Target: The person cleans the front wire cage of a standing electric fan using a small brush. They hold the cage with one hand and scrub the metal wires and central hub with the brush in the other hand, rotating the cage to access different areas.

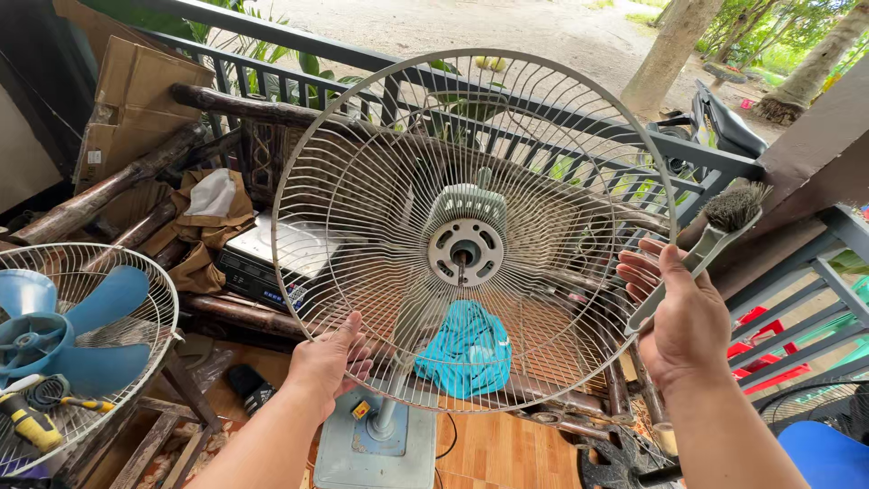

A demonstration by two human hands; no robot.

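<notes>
The left hand (328,362) is gripping the lower left rim of a round wire fan guard (380,181), its grip closed on the wire. The right hand (681,317) is bracing the guard's right rim while holding a grey brush (715,235), bristles pointing up. The guard is standing upright on the fan's motor (466,240), above the grey base (376,453). A second fan with blue blades (68,335) is sitting at far left.

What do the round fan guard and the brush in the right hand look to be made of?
Fan guard: thin metal wire, pale grey coating, judging by its fine radial spokes and rings. Brush in the right hand: pale, smooth handle, probably plastic; dark bristles, possibly wire or stiff fibre, unclear.
</notes>
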